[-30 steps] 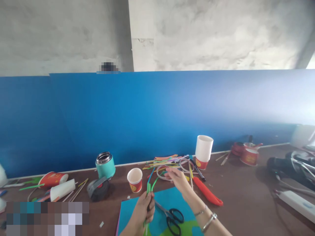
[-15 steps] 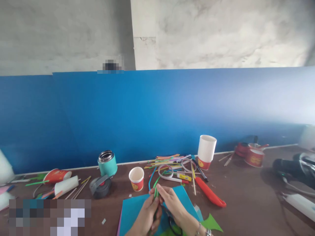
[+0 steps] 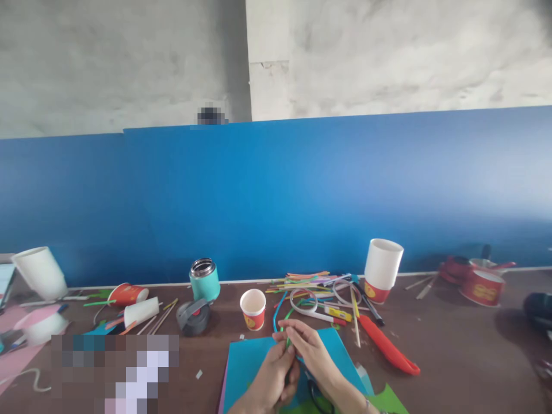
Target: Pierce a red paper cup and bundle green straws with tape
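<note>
My left hand (image 3: 276,371) is closed around a narrow green strip (image 3: 288,342), whose upper end shows between the fingers. My right hand (image 3: 308,348) meets it from the right, its fingertips pinched on the same strip. Both hands are over a blue sheet of paper (image 3: 244,359). Beneath my right wrist lie scissors with dark handle loops (image 3: 318,397), partly hidden by the hand. Green paper (image 3: 390,399) lies by my right forearm. Just beyond the fingers are a blue pipe cleaner (image 3: 276,313) and several coloured sticks (image 3: 302,282).
A small paper cup (image 3: 253,310) stands ahead, with a teal flask (image 3: 204,282) and its dark lid (image 3: 194,318) to the left. Rightward are stacked white cups (image 3: 383,267), a yellow cutter (image 3: 338,313), tape rolls (image 3: 303,301) and a red-orange tool (image 3: 388,345). A blue partition (image 3: 259,201) borders the table.
The view has turned left, so everything sits further right in the picture. My right fingers have shifted over the green strip's upper end and cover more of it.
</note>
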Demonstrator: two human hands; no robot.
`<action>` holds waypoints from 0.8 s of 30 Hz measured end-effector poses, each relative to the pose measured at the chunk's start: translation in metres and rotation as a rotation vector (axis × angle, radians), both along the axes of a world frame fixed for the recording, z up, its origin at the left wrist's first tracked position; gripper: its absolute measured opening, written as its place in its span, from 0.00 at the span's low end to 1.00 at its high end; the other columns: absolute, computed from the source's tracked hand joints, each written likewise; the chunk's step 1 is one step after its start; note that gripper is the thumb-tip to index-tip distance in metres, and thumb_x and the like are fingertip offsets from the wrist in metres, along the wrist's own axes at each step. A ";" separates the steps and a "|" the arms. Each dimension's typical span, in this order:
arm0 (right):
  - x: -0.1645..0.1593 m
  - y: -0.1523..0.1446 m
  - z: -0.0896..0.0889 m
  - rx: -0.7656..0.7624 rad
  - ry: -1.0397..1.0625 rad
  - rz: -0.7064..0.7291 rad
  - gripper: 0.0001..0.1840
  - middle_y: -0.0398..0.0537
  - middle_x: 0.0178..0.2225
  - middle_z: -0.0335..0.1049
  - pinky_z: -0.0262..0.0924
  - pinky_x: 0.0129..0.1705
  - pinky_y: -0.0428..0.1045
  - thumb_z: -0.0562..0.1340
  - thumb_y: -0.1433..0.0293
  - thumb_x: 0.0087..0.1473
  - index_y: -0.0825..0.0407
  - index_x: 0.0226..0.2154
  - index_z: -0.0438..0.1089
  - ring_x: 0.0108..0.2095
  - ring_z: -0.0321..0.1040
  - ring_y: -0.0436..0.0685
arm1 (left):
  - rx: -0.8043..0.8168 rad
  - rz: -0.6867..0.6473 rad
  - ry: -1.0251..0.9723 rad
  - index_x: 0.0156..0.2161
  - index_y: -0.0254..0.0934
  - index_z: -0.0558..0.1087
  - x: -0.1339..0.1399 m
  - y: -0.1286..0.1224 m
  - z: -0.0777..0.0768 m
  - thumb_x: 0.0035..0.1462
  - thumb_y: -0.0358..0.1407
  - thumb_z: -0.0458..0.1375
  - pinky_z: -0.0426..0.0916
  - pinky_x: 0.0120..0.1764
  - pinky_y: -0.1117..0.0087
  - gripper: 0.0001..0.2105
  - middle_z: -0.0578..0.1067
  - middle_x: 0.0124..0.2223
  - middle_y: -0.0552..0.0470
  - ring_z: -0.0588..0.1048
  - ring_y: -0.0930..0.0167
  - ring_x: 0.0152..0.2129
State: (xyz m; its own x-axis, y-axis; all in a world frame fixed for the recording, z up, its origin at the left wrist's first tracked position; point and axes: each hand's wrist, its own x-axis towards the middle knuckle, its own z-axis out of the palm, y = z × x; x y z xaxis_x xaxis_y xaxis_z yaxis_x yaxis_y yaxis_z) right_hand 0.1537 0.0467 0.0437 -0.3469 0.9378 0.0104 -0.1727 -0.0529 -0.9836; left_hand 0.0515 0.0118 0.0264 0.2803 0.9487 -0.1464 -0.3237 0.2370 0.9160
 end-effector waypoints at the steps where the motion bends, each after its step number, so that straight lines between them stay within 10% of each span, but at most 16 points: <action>1: 0.000 0.001 -0.001 0.011 0.002 0.008 0.30 0.53 0.29 0.76 0.63 0.37 0.51 0.64 0.46 0.41 0.53 0.37 0.72 0.35 0.72 0.61 | -0.005 0.005 0.003 0.27 0.39 0.61 0.000 0.000 0.001 0.42 0.60 0.57 0.38 0.07 0.77 0.25 0.59 0.12 0.66 0.48 0.83 0.02; 9: 0.000 0.005 -0.010 -0.042 0.043 -0.028 0.28 0.52 0.26 0.76 0.62 0.33 0.49 0.66 0.48 0.38 0.54 0.32 0.71 0.30 0.72 0.59 | 0.019 0.029 0.109 0.23 0.39 0.61 0.004 0.001 0.000 0.44 0.60 0.54 0.39 0.08 0.77 0.24 0.59 0.12 0.64 0.50 0.82 0.03; 14: 0.003 0.008 -0.011 -0.126 0.141 -0.091 0.27 0.51 0.28 0.76 0.63 0.34 0.50 0.68 0.51 0.38 0.54 0.34 0.72 0.31 0.73 0.60 | 0.097 0.099 0.430 0.24 0.37 0.67 -0.019 0.005 0.014 0.47 0.60 0.50 0.58 0.16 0.74 0.25 0.69 0.16 0.55 0.67 0.74 0.12; 20: 0.010 0.019 -0.016 -0.182 0.216 -0.173 0.28 0.52 0.27 0.77 0.63 0.38 0.52 0.71 0.53 0.33 0.55 0.34 0.74 0.36 0.73 0.63 | 0.145 0.720 1.082 0.43 0.36 0.71 -0.144 0.026 0.081 0.58 0.44 0.46 0.68 0.37 0.69 0.17 0.78 0.40 0.45 0.76 0.64 0.38; 24: 0.007 0.020 -0.020 -0.182 0.224 -0.137 0.26 0.52 0.27 0.77 0.63 0.35 0.50 0.70 0.53 0.36 0.54 0.34 0.74 0.35 0.74 0.62 | -0.116 0.903 1.289 0.51 0.27 0.65 -0.229 0.044 0.085 0.57 0.33 0.49 0.62 0.48 0.57 0.17 0.68 0.53 0.31 0.64 0.54 0.53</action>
State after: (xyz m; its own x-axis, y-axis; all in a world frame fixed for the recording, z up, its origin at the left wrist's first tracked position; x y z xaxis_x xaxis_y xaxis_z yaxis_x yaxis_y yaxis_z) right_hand 0.1612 0.0667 0.0240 -0.2258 0.9690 -0.1005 -0.4012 -0.1865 -0.8968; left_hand -0.1773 0.0558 0.1114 -0.7139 0.6945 0.0893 0.5605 0.4904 0.6674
